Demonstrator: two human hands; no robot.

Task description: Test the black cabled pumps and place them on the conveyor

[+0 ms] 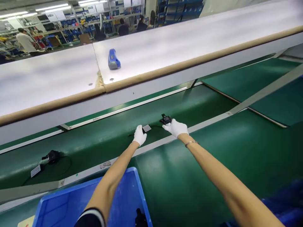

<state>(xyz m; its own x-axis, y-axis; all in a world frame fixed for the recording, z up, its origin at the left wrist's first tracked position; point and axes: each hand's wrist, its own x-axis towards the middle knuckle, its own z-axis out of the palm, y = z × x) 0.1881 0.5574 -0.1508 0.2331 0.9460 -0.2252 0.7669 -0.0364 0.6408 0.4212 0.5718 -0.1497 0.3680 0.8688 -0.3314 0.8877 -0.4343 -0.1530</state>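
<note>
Both my hands wear white gloves and reach over the green belt below the white shelf. My left hand (140,136) is closed at a small black box with a pale label (147,128); its label side shows past the fingers. My right hand (176,127) grips a black device (166,119) with a short protruding part, whose exact kind I cannot make out. A thin dark cable (156,126) runs between the box and the device. Farther left on the belt lies a similar black device (53,156) with its own cable and a labelled box (36,171).
A blue bin (138,183) stands in front of me, with a black object (140,218) inside. A white metal rail (156,144) crosses before the belt (104,138). On the white shelf (177,44) lies a blue and grey tool (114,59). Several people work in the background.
</note>
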